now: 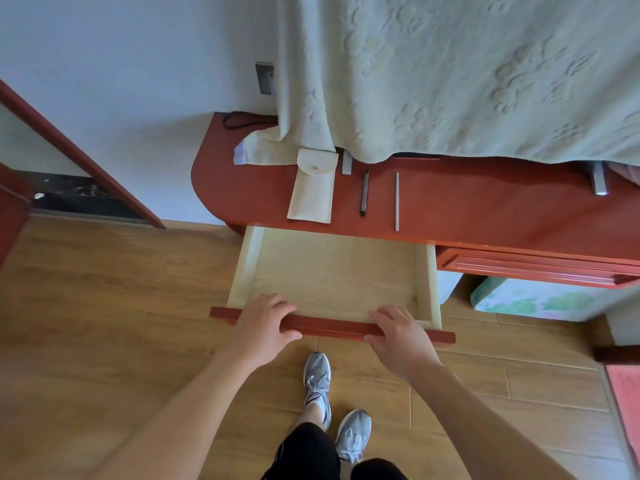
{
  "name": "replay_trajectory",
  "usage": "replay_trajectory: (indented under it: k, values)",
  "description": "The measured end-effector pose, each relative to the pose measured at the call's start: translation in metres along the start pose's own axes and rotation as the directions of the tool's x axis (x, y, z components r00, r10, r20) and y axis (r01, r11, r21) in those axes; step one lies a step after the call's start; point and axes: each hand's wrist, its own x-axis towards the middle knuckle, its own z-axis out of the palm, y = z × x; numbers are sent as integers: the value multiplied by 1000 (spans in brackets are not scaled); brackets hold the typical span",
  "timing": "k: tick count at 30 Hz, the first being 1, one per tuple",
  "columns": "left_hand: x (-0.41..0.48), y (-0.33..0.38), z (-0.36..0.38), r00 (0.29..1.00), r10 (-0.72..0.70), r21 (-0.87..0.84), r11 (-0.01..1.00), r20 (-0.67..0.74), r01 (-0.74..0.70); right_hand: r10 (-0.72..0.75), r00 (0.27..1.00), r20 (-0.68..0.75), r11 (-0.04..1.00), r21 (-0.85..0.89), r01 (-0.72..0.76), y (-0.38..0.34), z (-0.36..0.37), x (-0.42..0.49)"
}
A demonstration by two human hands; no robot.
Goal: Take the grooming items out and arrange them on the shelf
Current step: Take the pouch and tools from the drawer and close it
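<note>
A pale wooden drawer stands pulled out of the red desk, and nothing lies inside it. My left hand and my right hand both grip its red front panel, fingers over the top edge and thumbs on the front. On the red shelf top lie a cream pouch with a snap flap, a dark pen-like tool, a thin metal file and a small grey item partly under the cloth.
A pale green patterned cloth hangs over the back of the shelf. A black hair tie lies at the shelf's far left. A shut red drawer is to the right. A red door frame stands left. My feet are on the wooden floor.
</note>
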Motion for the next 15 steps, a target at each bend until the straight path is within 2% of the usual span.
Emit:
replay_trajectory:
  k: [6,15]
  values:
    - [-4,-3,6,998,-46,-1,999,-39,46,15,998,-59,1000,8,-14,-2,8,-3]
    - [5,-4,2,997,-74,-53,996,-31,72,73,997,-36,997,30,-72,-3,4,5]
